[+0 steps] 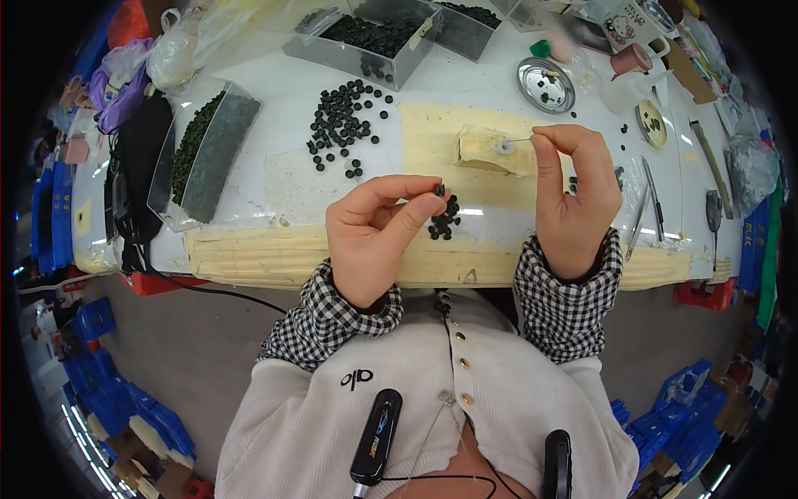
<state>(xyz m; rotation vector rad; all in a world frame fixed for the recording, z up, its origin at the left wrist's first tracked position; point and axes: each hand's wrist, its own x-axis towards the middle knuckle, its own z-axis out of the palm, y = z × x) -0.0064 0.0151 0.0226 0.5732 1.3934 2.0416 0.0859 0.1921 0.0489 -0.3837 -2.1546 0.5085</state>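
My left hand [366, 237] pinches a small dark round piece [440, 190] between thumb and forefinger. Just below its fingertips lies a little cluster of similar black pieces [444, 223] on the tabletop. In my right hand [579, 195], thumb and forefinger are closed on a thin needle-like rod [522, 140]. The rod's far end reaches a whitish translucent blob [504, 146] on a block wrapped in cream tape [478, 151]. Many black disc-like pieces [341, 125] are scattered beyond my left hand.
Clear trays of dark pieces [399, 62] stand at the back, another with green bits [202, 150] at left. A round metal dish [545, 85] sits back right. Tweezers [638, 218] lie right of my right hand. Cream tape [249, 256] covers the table's front edge.
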